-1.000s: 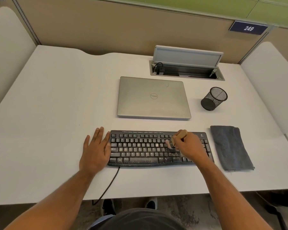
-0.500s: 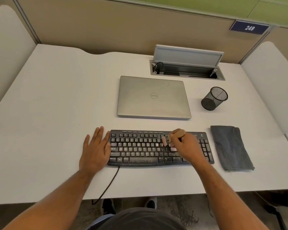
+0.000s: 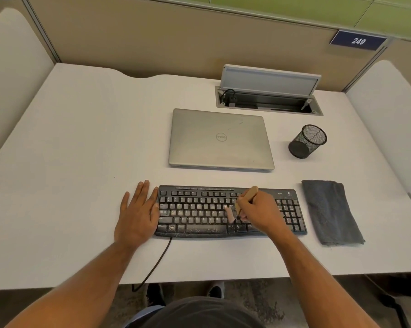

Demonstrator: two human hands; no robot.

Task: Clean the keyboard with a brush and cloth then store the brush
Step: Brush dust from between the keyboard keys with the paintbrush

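A black, dusty keyboard [image 3: 199, 213] lies near the desk's front edge. My right hand [image 3: 259, 213] grips a small brush [image 3: 248, 197] by its wooden handle, and the pale bristles touch the keys right of the keyboard's middle. My left hand [image 3: 138, 213] lies flat with straight fingers against the keyboard's left end. A folded grey cloth [image 3: 330, 211] rests on the desk to the right of the keyboard. A black mesh pen cup [image 3: 307, 142] stands behind the cloth.
A closed silver laptop [image 3: 221, 139] lies behind the keyboard. Further back is an open cable box [image 3: 268, 105] with its lid raised. The keyboard's cable [image 3: 156, 263] runs off the front edge. White partitions flank the white desk [image 3: 69, 150].
My right hand has drawn the brush toward me, from the upper key rows down to the lower rows. My left hand has stayed in place.
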